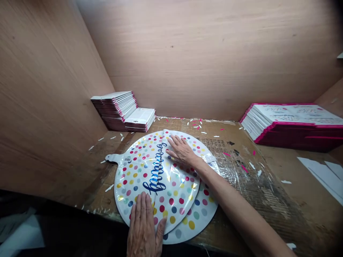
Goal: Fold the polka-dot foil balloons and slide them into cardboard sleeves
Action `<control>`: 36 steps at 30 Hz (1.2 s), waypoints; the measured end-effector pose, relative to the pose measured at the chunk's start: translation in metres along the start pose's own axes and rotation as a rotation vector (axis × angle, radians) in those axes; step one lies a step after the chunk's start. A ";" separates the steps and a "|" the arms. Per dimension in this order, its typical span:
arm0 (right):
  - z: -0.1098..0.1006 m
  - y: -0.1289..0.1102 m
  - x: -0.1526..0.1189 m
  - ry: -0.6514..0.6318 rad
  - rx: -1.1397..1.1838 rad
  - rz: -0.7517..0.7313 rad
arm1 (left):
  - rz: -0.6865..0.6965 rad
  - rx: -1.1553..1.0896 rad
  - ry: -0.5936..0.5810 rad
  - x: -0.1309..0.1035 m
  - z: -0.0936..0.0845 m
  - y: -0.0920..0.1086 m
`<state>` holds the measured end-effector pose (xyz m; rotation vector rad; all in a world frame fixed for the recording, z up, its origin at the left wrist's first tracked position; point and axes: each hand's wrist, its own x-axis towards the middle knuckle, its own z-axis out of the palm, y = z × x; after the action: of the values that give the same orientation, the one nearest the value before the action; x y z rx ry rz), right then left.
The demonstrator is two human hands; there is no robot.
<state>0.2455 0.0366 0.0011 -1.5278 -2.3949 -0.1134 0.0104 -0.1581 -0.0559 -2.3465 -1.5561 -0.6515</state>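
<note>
Cardboard surface (281, 165) holds polka-dot foil balloons (175, 184), overlapping at centre, between a large right stack (297, 134) and smaller left stack (112, 110). Your left hand (142, 226) presses flat, thumb apart; your right hand (182, 150) spreads above it. Uneven pressure could crease the slick film; stray scraps (252, 165) could slip underneath.

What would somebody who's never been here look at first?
Probably the big, shiny white round sheet in the middle, covered in colourful dots with curly blue writing across it. Next, the two hands lying flat on it: the left hand at its near edge, the right hand farther up. Then maybe the pink-edged stacks by the wooden back wall, one on the left and one on the right.
</note>
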 end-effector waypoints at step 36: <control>-0.132 -0.034 -0.058 -0.202 0.216 0.037 | 0.182 -0.946 -0.587 0.172 0.005 -0.077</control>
<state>0.2647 -0.0580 0.1129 -1.5450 -2.4331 0.3125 -0.0021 0.0131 0.0223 -3.5991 -1.3480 -0.8242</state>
